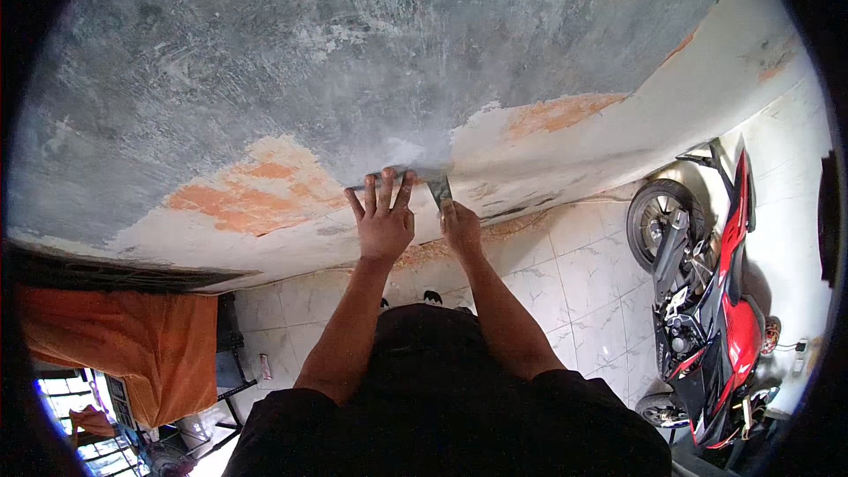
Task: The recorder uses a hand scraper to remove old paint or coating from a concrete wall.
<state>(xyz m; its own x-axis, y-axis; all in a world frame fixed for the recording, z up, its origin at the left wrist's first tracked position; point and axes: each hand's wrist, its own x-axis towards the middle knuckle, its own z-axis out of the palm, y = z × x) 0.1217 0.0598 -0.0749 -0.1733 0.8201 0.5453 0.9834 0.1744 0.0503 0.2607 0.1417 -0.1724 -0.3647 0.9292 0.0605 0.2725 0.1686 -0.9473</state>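
Observation:
In front of me is a wall, bare grey over most of it, with white paint and orange patches along its lower part. My right hand is closed round the handle of a scraper, whose dark flat blade lies against the wall by the border of the grey and the white. To its left, my left hand is open, its fingers spread and the fingertips on the wall. A dark line runs by those fingertips; I cannot tell whether it is a blade edge or a shadow. My hands are apart.
Orange-brown flakes and dust lie along the wall's foot on the white tiled floor. A red and black motorcycle stands at the right. At the lower left, an orange cloth hangs over something beside a dark metal frame.

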